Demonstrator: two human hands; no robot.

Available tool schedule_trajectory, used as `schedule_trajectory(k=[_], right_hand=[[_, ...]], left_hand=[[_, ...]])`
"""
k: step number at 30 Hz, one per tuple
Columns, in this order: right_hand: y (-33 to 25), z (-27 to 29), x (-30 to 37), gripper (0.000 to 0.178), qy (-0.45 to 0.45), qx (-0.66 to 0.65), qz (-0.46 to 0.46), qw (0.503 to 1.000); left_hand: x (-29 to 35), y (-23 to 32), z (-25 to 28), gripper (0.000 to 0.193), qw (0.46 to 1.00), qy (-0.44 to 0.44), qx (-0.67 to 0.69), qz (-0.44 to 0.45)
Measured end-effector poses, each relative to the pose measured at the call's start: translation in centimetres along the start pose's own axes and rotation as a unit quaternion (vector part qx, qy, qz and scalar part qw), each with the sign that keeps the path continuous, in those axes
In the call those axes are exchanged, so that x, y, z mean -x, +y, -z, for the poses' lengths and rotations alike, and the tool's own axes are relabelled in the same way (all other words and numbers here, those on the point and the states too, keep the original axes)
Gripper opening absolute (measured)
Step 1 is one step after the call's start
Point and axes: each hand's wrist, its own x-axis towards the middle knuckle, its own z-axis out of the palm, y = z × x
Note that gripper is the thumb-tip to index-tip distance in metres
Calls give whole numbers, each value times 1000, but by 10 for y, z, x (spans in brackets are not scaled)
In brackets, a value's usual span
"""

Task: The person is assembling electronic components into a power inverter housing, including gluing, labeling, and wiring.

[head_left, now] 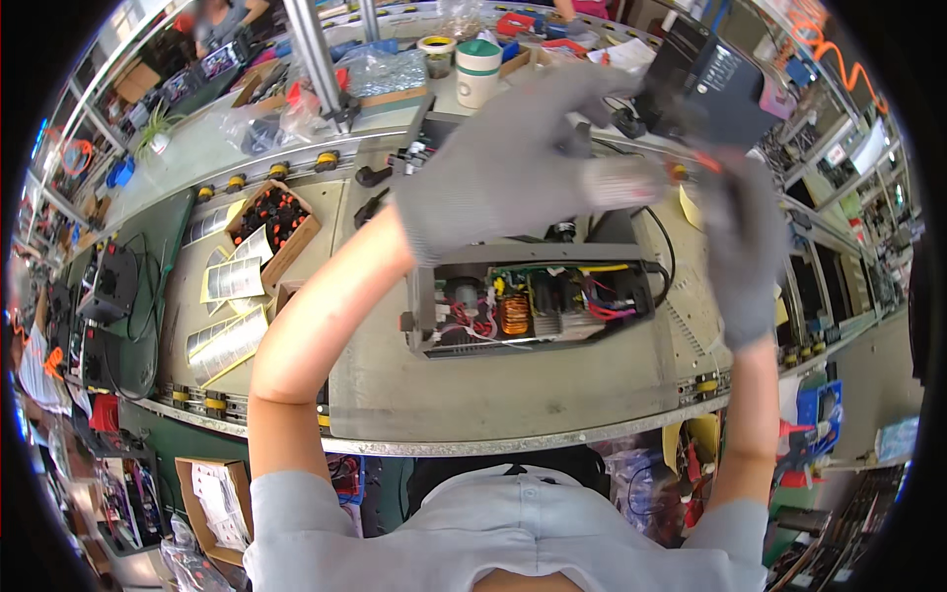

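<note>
An open dark metal casing (533,347) lies on the worktable, showing a copper coil (514,314), wires and a circuit board. Above its far side reaches my left hand (523,148) in a grey glove, thumb and fingers apart, with nothing visible between them. My right hand (745,247), also gloved, is raised to the right of the casing. Motion smears its fingers, and a small red-orange thing (705,161) shows by their tips; whether they hold it I cannot tell. Beyond the hands stands a black boxy unit (715,84).
Left of the casing are a cardboard box of small black and orange parts (271,222) and silvery label sheets (232,345). A black cable (671,257) loops at the casing's right end. A white cup with a green lid (477,74) and a metal post (316,59) stand at the back.
</note>
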Motion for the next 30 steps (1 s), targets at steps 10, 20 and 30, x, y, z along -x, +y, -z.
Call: schedule_trajectory(k=[10, 20, 30], right_hand=[[25, -110, -81, 42, -195, -44, 161, 967], [64, -125, -87, 39, -293, 274, 183, 897], [47, -217, -71, 19, -256, 274, 397, 838]], left_hand=[[-3, -64, 40, 34, 974, 84, 191, 94], [31, -183, 38, 29, 862, -223, -432, 144], [108, -186, 42, 28, 951, -11, -307, 36]])
